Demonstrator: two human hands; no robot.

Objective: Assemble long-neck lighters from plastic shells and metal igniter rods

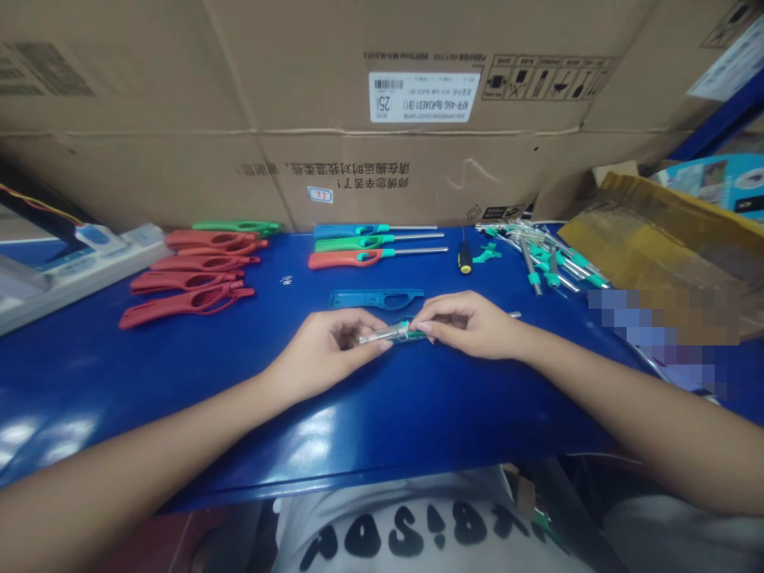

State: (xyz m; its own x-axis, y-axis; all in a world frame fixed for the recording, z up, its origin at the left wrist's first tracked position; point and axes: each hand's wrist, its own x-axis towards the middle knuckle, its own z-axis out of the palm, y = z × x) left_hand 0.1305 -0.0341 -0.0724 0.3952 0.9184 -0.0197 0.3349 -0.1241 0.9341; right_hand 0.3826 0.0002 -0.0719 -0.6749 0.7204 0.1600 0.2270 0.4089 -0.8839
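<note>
Over the blue table, my left hand (331, 342) pinches one end of a slim lighter inner assembly (382, 333), a silvery body with a green part. My right hand (471, 322) is closed at its green part, the fingertips pressed together there. A metal tip (514, 315) shows just past the right hand; whether it joins the held piece is hidden. Right behind the hands lies a blue lighter shell half (376, 298), with its trigger opening to the right.
Several red lighter shells (188, 302) lie at left beside a power strip (89, 270). Three whole lighters (352, 243), a screwdriver (465, 259) and a pile of metal lighter tubes (552, 259) line the back. A cardboard wall (334, 95) stands behind; a taped box (650, 247) sits at right.
</note>
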